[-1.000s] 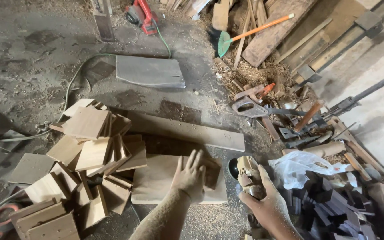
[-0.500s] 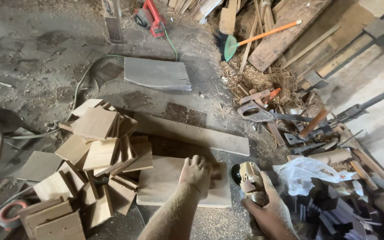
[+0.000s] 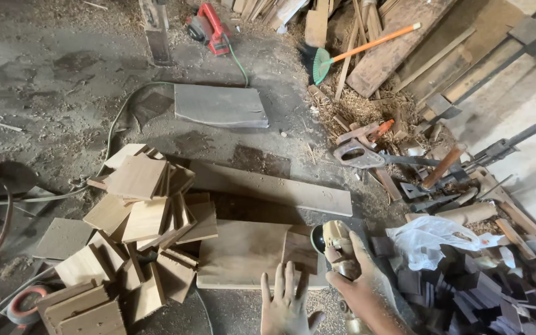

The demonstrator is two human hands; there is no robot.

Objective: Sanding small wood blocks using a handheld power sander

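Note:
My right hand point(image 3: 362, 286) grips a dusty power sander point(image 3: 336, 246), held just right of a small square wood piece point(image 3: 299, 251). That piece lies on the right end of a wider board point(image 3: 243, 257) on the floor. My left hand point(image 3: 286, 304) hovers open with fingers spread at the board's near edge, holding nothing. A long plank point(image 3: 274, 186) lies just beyond the board.
A heap of square wood offcuts point(image 3: 141, 217) sits to the left. A white plastic bag point(image 3: 432, 239) and dark blocks point(image 3: 466, 298) lie at right, with a handsaw point(image 3: 367, 155), hammer point(image 3: 442, 167), broom point(image 3: 358, 46), grey slab point(image 3: 220, 105), red power tool point(image 3: 209, 26) and cables point(image 3: 116, 115).
My left hand lifted off the small wood piece and drew back toward me, fingers spreading. The sander in my right hand moved slightly left toward the piece.

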